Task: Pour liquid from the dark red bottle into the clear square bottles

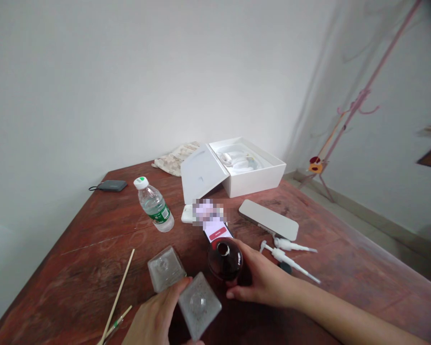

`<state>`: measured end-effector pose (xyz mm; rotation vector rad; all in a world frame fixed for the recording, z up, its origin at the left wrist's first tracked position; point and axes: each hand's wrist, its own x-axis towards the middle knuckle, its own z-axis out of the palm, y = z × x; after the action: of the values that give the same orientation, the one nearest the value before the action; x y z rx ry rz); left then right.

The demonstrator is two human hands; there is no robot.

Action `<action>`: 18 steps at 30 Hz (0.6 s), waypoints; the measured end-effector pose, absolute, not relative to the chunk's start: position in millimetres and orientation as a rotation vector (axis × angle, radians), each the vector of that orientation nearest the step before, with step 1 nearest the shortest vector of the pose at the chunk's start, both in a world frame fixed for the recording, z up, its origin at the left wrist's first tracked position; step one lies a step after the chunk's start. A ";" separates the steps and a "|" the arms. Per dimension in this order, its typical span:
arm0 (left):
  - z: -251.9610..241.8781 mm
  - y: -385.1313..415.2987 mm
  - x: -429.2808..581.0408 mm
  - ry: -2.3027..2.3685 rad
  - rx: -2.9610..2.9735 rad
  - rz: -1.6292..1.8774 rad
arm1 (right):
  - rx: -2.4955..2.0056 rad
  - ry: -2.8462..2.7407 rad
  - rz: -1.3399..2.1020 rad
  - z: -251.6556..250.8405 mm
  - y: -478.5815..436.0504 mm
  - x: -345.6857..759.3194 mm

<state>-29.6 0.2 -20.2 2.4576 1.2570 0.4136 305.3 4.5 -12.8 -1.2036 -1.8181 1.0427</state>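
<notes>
My right hand [267, 278] is wrapped around a dark brown bottle [224, 268] with an open, uncapped neck facing up. At the near edge, my left hand [154, 311] grips a clear square bottle [200, 311], tilted, its round neck towards me. A second clear square bottle [164, 269] stands just beyond the left fingers. Right of my right hand lie two white pump heads, one nearer [289, 261] and one farther [294, 246]. Behind the brown bottle is a phone [217, 232] with its screen lit and partly blurred out.
A labelled water bottle [156, 208] stands left on the wooden table [75, 244]. Thin wooden sticks [120, 292] lie near front left. At the back are an open white box [255, 179], a cloth [174, 160] and a grey pouch-like item [113, 185]. A flat silver case [269, 218] lies right.
</notes>
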 end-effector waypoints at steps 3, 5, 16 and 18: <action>-17.3 4.5 -25.8 1.224 2.399 0.376 | -1.189 -1.785 1.030 -9.4 3.4 304.4; -14.7 6.9 -23.7 1.197 2.376 0.375 | -1.188 -1.761 1.040 -7.3 2.9 303.4; -9.9 -4.2 -18.7 1.166 2.356 0.453 | -1.346 -1.775 1.063 -7.3 4.2 305.6; -8.9 -6.4 -16.1 1.137 2.355 0.469 | -1.350 -1.794 1.069 -8.1 3.6 308.1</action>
<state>-16.1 -6.4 -8.9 2.3548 1.1371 0.4687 308.1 3.6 -8.1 -1.3500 -1.7944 1.0695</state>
